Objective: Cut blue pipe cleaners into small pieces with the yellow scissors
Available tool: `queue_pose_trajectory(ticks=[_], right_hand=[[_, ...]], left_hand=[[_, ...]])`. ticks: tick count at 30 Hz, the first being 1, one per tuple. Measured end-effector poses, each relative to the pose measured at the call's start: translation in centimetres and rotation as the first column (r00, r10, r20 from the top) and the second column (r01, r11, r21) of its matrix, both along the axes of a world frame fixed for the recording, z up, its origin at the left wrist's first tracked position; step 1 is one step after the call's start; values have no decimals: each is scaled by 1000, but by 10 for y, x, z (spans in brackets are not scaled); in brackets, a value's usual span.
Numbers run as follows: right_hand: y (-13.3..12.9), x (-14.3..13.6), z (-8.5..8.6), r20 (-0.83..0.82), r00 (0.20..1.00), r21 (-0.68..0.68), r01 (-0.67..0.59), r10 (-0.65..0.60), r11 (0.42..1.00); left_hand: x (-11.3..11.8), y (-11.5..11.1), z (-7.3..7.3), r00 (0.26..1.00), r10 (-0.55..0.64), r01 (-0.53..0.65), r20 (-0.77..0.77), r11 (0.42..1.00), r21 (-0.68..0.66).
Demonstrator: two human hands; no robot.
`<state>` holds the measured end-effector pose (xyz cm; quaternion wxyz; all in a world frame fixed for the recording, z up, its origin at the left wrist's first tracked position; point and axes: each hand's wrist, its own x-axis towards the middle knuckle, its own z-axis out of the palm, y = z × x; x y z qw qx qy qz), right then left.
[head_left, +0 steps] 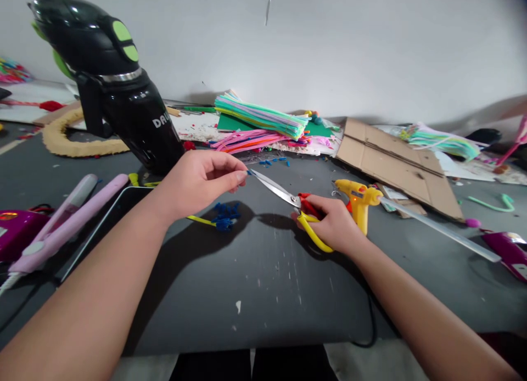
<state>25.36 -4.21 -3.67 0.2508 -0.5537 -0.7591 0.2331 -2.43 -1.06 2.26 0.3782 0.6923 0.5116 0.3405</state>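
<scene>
Between the thumb and forefinger of my left hand is a tiny blue piece. The tips of the scissors meet it there, the blades nearly together. My right hand is wrapped round their red and yellow handles. Below my left hand a blue tufted piece on a yellow stem lies on the grey table. Several small blue bits are scattered farther back.
A black bottle stands at the left, near a pink straightener. Bundled pipe cleaners lie at the back. A yellow glue gun and cardboard are at the right.
</scene>
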Motion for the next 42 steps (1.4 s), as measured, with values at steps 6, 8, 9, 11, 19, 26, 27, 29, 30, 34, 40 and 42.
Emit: queue_pose_trajectory(ticks=[6,8,9,11,19,26,27,29,30,34,40,42], right_hand=[[0,2,-1,28,1000,11,-6,6,1000],[0,2,0,32,999,10,-4,4,1000],[0,2,0,34,999,12,-5,5,1000],[0,2,-1,39,999,21,-8,7,1000],[0,4,-3,72,997,43,-16,13,999],[0,4,-3,81,996,71,-31,25,997],[0,3,-3,78,997,70,-32,27,997],[-1,3,-2,77,997,67,-26,21,997],[-1,3,-1,78,997,66,-22,17,998],[-1,2,-1,96,995,72,3,-10,997],[-1,2,0,140,988,117,46,-62,992],[-2,1,0,136,988,123,55,-71,991]], left_hand=[[0,1,-2,999,-28,29,-37,1000,11],[-1,1,-2,999,-32,33,-42,999,11],[-1,1,-3,999,-33,33,-44,999,12],[-1,1,-3,998,-34,35,-49,999,10],[-4,2,-3,996,-44,44,-77,999,-3],[-3,3,-3,996,-54,53,-74,999,-9],[-3,3,-3,996,-54,53,-65,999,-13],[-3,3,-4,997,-56,55,-44,998,-20],[-3,4,-5,998,-57,56,-34,998,-22],[-3,5,-8,998,-60,60,-2,998,-24],[-2,6,-11,997,-61,63,38,997,-35],[-3,6,-11,998,-59,60,35,998,-34]])
